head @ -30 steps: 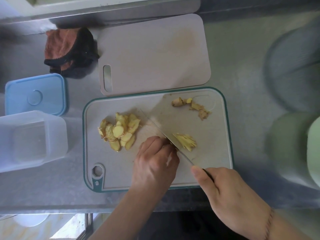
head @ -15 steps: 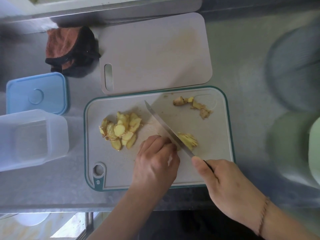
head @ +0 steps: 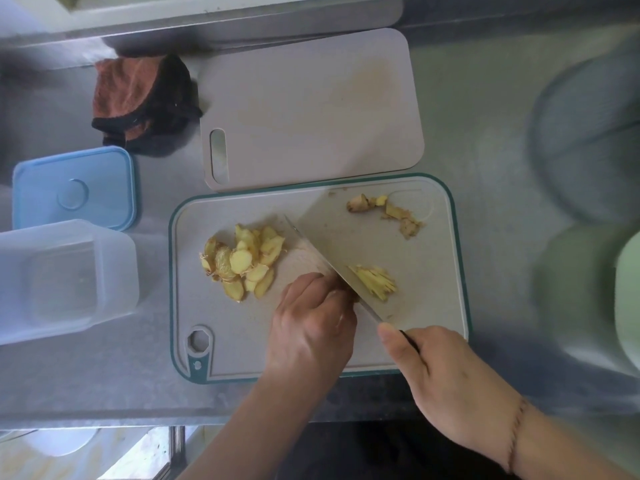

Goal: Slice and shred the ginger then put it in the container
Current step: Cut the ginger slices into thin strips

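While right hand [head: 446, 382] grips knife [head: 332, 258] (tilted), board edge [head: 460, 258] near.

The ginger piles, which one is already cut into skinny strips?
The small pile of shreds right beside the knife. The pile of slices is flat rounds; the scraps are lumpy trimmings.

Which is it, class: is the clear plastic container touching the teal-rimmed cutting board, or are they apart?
Apart. The head view shows a strip of bare metal counter between the clear plastic container and the teal-rimmed cutting board's left edge.
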The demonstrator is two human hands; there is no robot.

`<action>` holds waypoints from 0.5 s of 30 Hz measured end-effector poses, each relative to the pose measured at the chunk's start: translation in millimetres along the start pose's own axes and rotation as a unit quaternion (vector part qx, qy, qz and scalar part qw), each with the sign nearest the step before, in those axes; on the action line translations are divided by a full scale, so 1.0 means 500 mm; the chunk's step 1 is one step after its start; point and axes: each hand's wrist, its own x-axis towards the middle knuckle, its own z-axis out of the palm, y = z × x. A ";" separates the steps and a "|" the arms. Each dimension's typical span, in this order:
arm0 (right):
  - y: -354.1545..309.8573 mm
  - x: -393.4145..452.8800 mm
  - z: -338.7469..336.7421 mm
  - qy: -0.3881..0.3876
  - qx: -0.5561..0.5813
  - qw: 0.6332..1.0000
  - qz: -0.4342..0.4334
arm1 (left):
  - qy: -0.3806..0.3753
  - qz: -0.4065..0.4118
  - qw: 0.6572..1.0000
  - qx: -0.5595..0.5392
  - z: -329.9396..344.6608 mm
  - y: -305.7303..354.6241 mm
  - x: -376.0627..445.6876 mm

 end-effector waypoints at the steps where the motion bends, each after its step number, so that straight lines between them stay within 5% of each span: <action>1: -0.001 0.007 0.001 0.004 0.002 1.000 -0.004 | 0.000 0.000 1.000 -0.001 0.000 0.000 0.000; 15: -0.003 -0.010 -0.005 0.026 0.011 0.999 -0.020 | 0.007 0.007 1.000 -0.008 -0.006 -0.003 0.001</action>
